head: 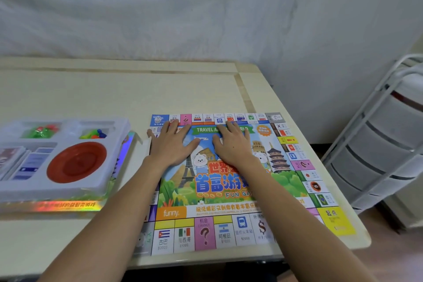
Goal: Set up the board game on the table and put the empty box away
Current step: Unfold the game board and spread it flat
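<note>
The colourful game board [286, 181] lies unfolded and flat on the right part of the table [114, 94]. My left hand [170, 144] and my right hand [233, 142] press flat on its far half, fingers straight and spread, side by side. To the left stands the game box [66, 205] with a shiny rim. In it sits a white plastic insert tray [114, 144] holding a red round dish [76, 161], card stacks [29, 163], and small green [40, 131] and mixed-colour pieces [95, 134].
A white cloth [206, 7] hangs behind the table. A white drawer cart [386, 144] stands to the right, close to the table's edge. The board's near right corner reaches almost to the table's front edge.
</note>
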The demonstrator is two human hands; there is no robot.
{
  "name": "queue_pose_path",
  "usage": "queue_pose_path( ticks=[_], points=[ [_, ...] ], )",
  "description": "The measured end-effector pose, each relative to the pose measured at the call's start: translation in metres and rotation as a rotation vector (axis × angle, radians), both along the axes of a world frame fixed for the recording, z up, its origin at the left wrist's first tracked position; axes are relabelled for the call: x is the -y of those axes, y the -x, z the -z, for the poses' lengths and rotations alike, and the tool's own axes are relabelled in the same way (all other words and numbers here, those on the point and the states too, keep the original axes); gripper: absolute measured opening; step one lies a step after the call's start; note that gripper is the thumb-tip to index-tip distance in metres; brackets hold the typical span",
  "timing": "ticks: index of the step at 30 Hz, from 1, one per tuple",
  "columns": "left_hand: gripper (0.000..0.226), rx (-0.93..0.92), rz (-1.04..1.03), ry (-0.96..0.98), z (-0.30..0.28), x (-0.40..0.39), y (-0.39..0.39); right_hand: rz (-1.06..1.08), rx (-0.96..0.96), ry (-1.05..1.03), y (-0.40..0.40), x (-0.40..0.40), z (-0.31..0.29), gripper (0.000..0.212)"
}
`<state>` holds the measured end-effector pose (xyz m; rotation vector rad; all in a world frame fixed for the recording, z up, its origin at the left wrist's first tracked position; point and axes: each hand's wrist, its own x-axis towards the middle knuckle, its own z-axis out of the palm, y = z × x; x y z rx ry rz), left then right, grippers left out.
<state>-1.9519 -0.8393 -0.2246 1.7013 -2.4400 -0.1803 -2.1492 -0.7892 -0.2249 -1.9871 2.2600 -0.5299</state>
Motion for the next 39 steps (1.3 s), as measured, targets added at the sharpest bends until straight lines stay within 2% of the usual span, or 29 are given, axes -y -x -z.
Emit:
queue_pose_path(
  ticks=[6, 27, 29, 31, 33, 36, 39],
  points=[
    [0.077, 0.041, 0.021, -0.032, -0.004, 0.003, 0.002, 0.009, -0.082, -0.14, 0.017, -0.007, -0.003, 0.058],
    [0.073, 0.045, 0.06, -0.065, -0.006, 0.007, 0.009, 0.017, -0.074, -0.156, 0.022, -0.006, -0.007, 0.055],
    [0.062, -0.07, 0.09, -0.07, -0.013, 0.009, 0.006, 0.015, -0.07, -0.162, 0.021, -0.006, -0.007, 0.055],
    [0.051, -0.296, 0.107, -0.066, -0.029, 0.013, 0.0, 0.026, -0.064, -0.155, 0.022, -0.005, -0.012, 0.053],
    [0.044, -0.443, 0.086, -0.009, -0.048, 0.021, -0.009, 0.028, -0.076, -0.109, 0.022, -0.005, -0.018, 0.052],
    [0.038, -0.511, 0.054, 0.013, -0.062, 0.028, -0.024, -0.037, -0.111, -0.116, 0.019, -0.008, -0.017, 0.053],
    [0.038, -0.435, 0.141, -0.059, -0.052, 0.019, -0.026, -0.028, -0.077, -0.181, 0.022, -0.012, -0.01, 0.056]
  ],
)
